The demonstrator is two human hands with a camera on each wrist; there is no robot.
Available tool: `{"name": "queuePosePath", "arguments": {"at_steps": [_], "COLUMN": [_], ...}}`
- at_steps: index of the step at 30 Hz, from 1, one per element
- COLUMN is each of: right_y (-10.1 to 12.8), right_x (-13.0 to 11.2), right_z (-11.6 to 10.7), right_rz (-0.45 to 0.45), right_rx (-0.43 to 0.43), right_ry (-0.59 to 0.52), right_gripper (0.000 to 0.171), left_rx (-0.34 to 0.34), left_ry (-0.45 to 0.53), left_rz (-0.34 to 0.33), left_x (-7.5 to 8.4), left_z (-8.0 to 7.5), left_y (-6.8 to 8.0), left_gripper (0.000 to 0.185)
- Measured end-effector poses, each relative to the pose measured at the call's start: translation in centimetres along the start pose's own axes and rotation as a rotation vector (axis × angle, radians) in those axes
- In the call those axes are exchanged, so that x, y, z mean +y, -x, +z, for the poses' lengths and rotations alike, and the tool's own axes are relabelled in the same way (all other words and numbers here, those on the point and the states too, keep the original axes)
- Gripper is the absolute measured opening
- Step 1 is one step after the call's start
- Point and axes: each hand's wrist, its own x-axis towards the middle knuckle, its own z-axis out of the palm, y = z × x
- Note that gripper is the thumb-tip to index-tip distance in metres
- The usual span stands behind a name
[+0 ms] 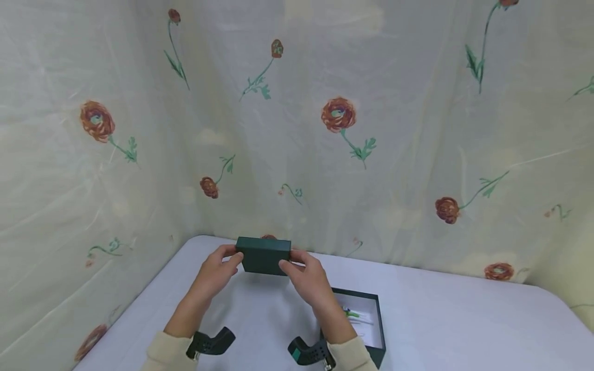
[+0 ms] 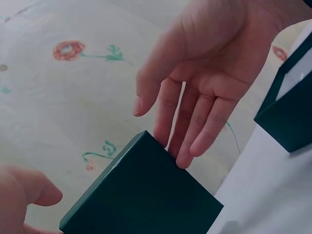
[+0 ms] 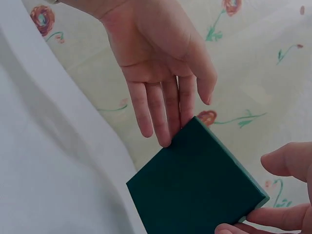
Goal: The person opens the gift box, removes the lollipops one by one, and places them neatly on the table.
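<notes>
A dark green box lid [image 1: 263, 255] hangs in the air over the white table [image 1: 464, 319], caught by its two ends between my hands. The straight fingertips of my left hand [image 1: 215, 270] press the lid's left edge [image 3: 195, 185], and its thumb stands free. On the other end, my right hand [image 1: 306, 278] does the same, with straight fingers [image 2: 195, 126] against the lid [image 2: 146, 195] and the thumb apart. The open box base [image 1: 378, 322], dark green with a white lining, lies on the table under my right forearm, with a small green item inside.
Cream curtains printed with red flowers [image 1: 339, 114] close off the back and left side of the table. The table's rounded corner [image 1: 199, 239] lies just beyond the lid. Black camera mounts [image 1: 211, 342] sit on both wrists.
</notes>
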Motion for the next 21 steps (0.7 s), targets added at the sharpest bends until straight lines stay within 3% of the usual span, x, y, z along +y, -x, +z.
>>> {"name": "queuePosePath", "arguments": {"at_steps": [13,21], "right_y": [-0.1,0.0], "right_x": [1.0,1.5], "right_z": [0.5,0.8], "right_rz": [0.003,0.026], "right_rx": [-0.004,-0.014], "right_ry": [0.026,0.045], "right_gripper": [0.054,0.057], "left_rx": [-0.005,-0.018], "left_ry": [-0.031,0.008], "left_rz": [-0.016,-0.026], "left_x": [-1.0,-1.5], "left_z": [0.6,0.5], "left_y": [-0.5,-0.4], "left_gripper": [0.049,0.05]}}
